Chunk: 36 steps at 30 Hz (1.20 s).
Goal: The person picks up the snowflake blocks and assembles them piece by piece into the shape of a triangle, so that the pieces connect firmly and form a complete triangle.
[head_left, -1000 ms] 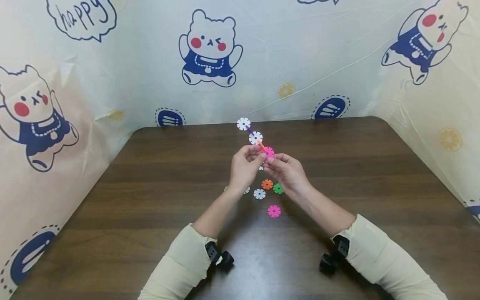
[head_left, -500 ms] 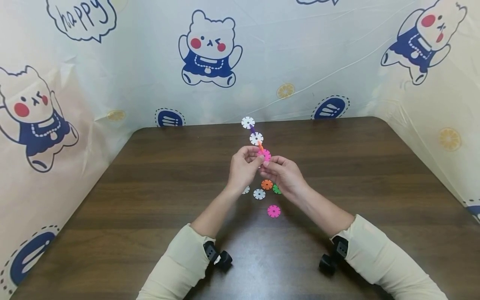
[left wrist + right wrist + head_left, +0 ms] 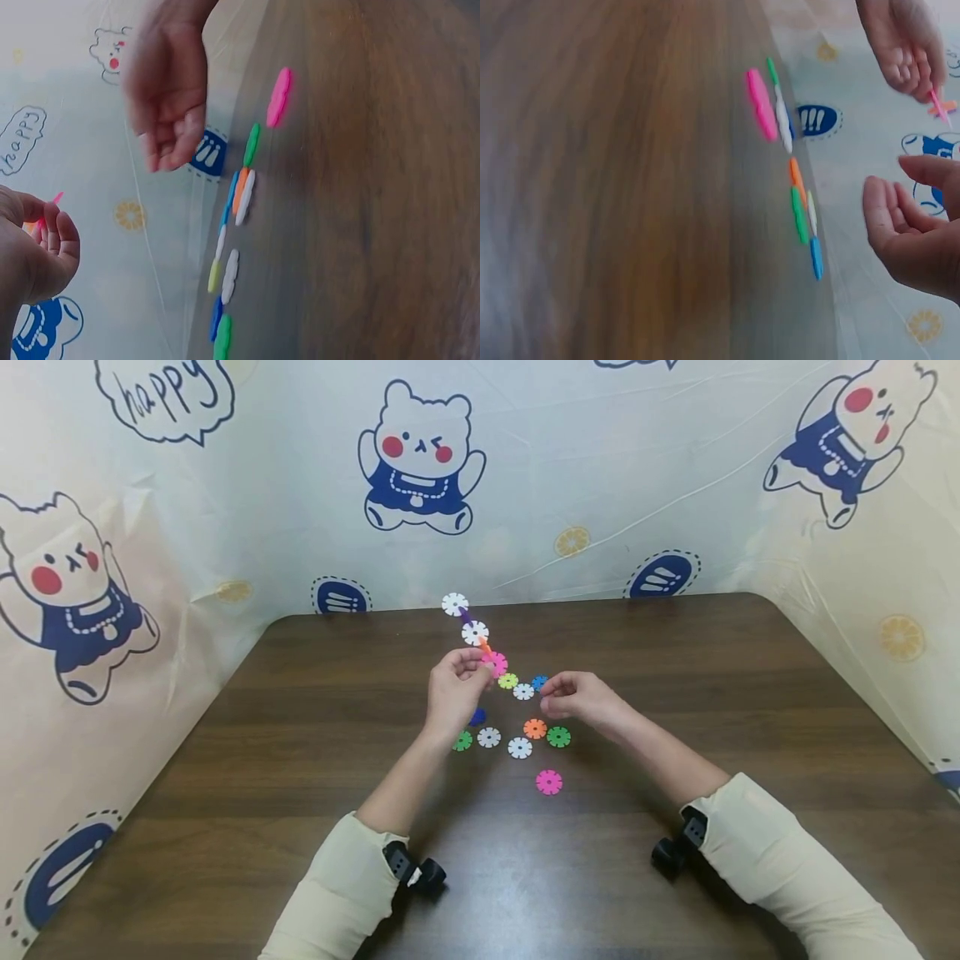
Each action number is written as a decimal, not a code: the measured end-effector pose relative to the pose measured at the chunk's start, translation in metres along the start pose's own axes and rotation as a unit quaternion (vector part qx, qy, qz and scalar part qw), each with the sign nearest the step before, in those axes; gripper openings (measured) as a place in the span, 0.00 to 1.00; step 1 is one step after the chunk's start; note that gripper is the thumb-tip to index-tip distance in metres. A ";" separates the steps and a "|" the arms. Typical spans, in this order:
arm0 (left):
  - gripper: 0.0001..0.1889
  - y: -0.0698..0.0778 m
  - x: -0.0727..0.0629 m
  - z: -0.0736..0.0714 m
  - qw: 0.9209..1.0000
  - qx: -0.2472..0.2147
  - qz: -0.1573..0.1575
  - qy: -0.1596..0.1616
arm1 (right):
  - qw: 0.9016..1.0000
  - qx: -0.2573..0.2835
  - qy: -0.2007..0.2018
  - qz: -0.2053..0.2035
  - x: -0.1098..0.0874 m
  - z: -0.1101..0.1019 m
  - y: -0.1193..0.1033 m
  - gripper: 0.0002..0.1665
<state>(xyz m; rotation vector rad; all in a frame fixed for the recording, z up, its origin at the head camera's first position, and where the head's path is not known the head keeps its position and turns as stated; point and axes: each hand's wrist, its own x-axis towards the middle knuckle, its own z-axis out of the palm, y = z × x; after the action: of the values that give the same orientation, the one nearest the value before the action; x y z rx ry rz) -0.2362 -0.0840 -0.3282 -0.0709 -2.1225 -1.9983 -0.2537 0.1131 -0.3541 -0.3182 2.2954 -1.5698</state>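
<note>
Seen from my remote station, the brown table (image 3: 540,877) fills the lower frame. The left hand (image 3: 453,689), at centre, pinches between thumb and fingers the pink end of the disc chain (image 3: 475,632), which slants toward the upper left, clear of the tabletop. The right hand (image 3: 581,700), right of centre, has loosely bent fingers with the thumb apart, and I see nothing in it. Because the chain is held at one end only, I judge its weight could twist or part a slotted joint; a weak pinch could drop it. Just left of the right fingertips lies the blue disc (image 3: 539,682), with the white disc (image 3: 523,692) beside it; a careless sweep could scatter both.
</note>
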 end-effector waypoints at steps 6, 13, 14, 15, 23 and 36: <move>0.10 0.000 0.003 -0.008 1.000 -0.005 -0.011 0.004 | 0.982 -0.185 -0.030 -0.020 0.002 -0.007 0.007 0.17; 0.09 0.001 0.002 -0.012 1.000 -0.001 -0.008 0.005 | 0.952 -0.298 -0.060 -0.029 0.001 -0.007 0.009 0.16; 0.09 0.001 0.002 -0.012 1.000 -0.002 -0.007 0.006 | 0.950 -0.304 -0.061 -0.028 0.001 -0.007 0.009 0.16; 0.09 0.001 0.002 -0.012 1.000 -0.004 -0.006 0.007 | 0.949 -0.308 -0.061 -0.027 0.001 -0.006 0.009 0.16; 0.09 0.002 0.004 -0.016 1.000 -0.009 -0.006 0.019 | 0.940 -0.334 -0.061 -0.020 0.003 -0.003 0.012 0.15; 0.10 0.003 0.005 -0.020 1.000 -0.008 -0.022 0.015 | 0.937 -0.342 -0.058 -0.038 0.004 -0.002 0.016 0.09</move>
<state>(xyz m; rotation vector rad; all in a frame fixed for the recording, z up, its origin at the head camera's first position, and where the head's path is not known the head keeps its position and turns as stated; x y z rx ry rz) -0.2378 -0.1039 -0.3233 0.0041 -2.1080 -2.0283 -0.2579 0.1193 -0.3690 -0.6500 2.6825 -0.6941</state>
